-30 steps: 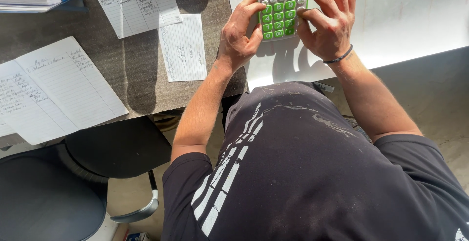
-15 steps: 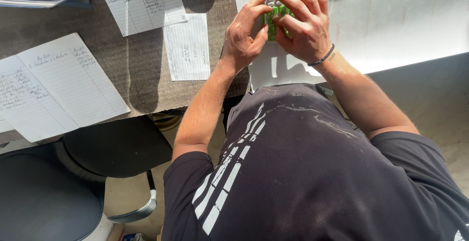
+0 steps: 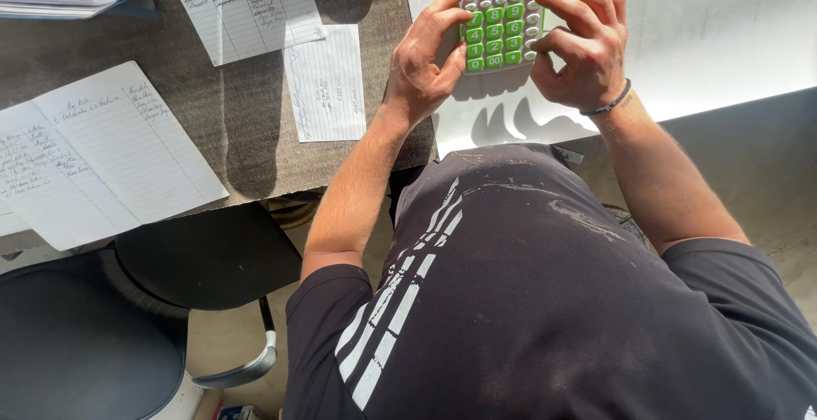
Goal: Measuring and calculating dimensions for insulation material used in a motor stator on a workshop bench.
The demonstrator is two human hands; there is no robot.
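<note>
Pale plastic calculator with green keys propped on sunlit white sheet, gripped by left hand and right hand. Crowded fingers: wrong key likely pressed; display possibly glare-washed.

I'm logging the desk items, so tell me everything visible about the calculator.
The calculator is a pale, plastic-looking desk model with green number keys, a row of small grey keys above them, one orange key at the upper right and a display cut off by the frame's top edge. It lies flat in bright sun on a white sheet. The left hand holds its left edge, fingers over the keys; the right hand touches its right side near the orange key.
</note>
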